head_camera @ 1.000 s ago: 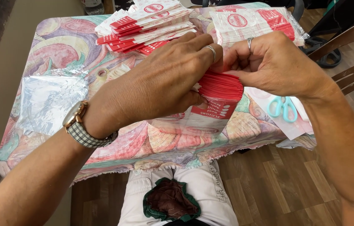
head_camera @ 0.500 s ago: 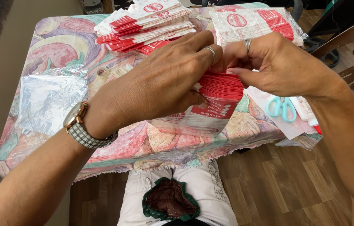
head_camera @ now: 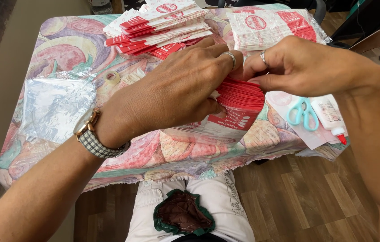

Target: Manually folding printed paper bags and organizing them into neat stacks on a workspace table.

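Left hand (head_camera: 176, 94) and right hand (head_camera: 297, 67) grip one red-edged packet stack (head_camera: 239, 101); two stacks behind.

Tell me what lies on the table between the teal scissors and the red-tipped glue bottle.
Nothing lies between them in the head view: the teal scissors and the glue bottle rest side by side on a white sheet, with only that sheet showing in the narrow gap.

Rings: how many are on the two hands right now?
2. One silver ring on a finger of the left hand, one ring on a finger of the right hand. Fingers tucked around the red-edged stack could hide more.
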